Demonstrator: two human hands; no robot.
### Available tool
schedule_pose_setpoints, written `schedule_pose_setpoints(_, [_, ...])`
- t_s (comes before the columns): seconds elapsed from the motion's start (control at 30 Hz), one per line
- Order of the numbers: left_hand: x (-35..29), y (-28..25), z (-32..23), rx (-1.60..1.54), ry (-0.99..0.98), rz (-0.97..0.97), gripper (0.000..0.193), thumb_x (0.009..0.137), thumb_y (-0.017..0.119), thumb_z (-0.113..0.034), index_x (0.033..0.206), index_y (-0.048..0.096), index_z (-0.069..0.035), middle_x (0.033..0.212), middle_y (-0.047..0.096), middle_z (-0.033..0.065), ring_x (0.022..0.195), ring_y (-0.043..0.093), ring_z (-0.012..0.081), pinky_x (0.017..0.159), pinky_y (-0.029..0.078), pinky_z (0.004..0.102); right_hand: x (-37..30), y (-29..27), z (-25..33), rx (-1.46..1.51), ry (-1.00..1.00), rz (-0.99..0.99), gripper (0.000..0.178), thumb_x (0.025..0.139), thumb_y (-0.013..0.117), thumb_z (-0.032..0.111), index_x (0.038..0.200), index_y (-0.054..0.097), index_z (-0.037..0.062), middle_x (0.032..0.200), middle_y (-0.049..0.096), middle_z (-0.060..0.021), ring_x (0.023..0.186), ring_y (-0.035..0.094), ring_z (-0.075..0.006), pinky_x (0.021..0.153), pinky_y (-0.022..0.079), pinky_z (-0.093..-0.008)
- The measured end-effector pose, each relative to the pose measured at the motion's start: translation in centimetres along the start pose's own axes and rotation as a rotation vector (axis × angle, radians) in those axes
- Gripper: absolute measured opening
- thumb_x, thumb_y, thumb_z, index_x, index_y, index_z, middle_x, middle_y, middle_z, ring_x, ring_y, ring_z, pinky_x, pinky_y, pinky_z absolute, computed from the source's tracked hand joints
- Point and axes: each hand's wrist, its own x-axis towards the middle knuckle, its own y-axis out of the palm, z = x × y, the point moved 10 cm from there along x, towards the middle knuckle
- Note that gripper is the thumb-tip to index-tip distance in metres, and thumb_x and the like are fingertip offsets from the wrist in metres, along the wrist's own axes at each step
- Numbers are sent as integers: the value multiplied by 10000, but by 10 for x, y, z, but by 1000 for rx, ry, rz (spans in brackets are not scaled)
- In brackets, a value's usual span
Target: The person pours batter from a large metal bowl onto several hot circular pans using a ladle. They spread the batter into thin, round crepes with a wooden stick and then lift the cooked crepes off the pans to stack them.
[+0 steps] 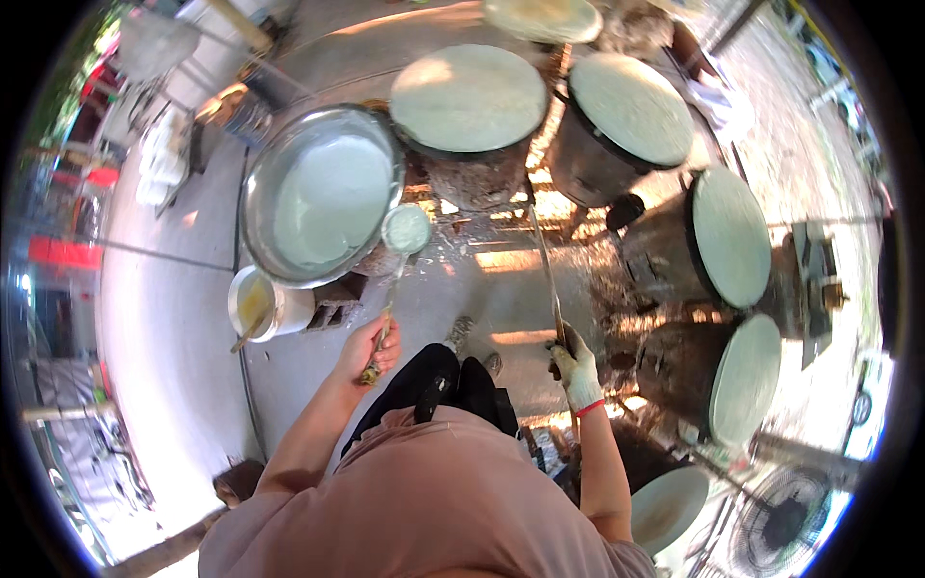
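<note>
Left hand [369, 349] grip clamped on ladle [405, 231], gloved right hand [576, 370] gripping long stick [544, 265].

Silver basin [252, 207] w/ pale-green batter [332, 197], white glove [581, 371] w/ red cuff, black trousers [438, 385].

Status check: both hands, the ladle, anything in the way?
Left hand grips ladle, full of pale batter, beside metal batter basin. Gloved right hand holds long thin stick. Nothing between ladle and nearest steamer drum.
</note>
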Motion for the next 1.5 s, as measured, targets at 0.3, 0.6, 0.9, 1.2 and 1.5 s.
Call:
schedule_pose_setpoints(0.3, [-32, -199, -54, -209, 127, -389, 114, 896, 518, -166, 855, 444, -88, 650, 461, -10, 457, 398, 56, 392, 322, 197, 73, 187, 47, -280, -48, 317, 394, 929, 477, 124, 1308, 454, 23, 812, 622, -83, 587, 568, -124, 511, 461, -252])
schedule_pose_setpoints(0.6, [18, -345, -220, 1156, 148, -1020, 173, 803, 533, -90, 901, 560, 51, 771, 616, 216, 689, 633, 346, 579, 506, 430, 214, 442, 76, -1525, -310, 464, 338, 901, 428, 264, 1087, 634, 73, 939, 663, -186, 843, 656, -326, 710, 508, -450])
schedule_pose_setpoints(0.9, [103, -396, -208, 988, -117, -658, 251, 818, 533, -80, 1012, 491, 74, 726, 596, 178, 598, 614, 302, 479, 480, 411, 258, 575, -23, -1496, -265, 750, 342, 910, 441, 261, 1051, 644, 24, 911, 665, -183, 833, 649, -348, 677, 490, -464])
schedule_pose_setpoints(1.2, [15, -267, -329, 324, 262, -353, 140, 906, 498, -111, 876, 365, -80, 506, 357, -10, 360, 361, 80, 326, 297, 252, 201, 556, 137, -262, 4, 505, 362, 929, 535, 240, 1245, 550, 63, 689, 559, -30, 559, 504, -77, 458, 397, -247])
schedule_pose_setpoints(1.5, [132, -412, -310, 778, 109, -649, 169, 849, 541, -152, 919, 463, -19, 622, 511, 95, 420, 492, 174, 376, 405, 332, 259, 556, 83, -656, 316, 674, 371, 924, 520, 249, 1199, 564, 5, 655, 506, 2, 495, 462, -75, 417, 337, -238])
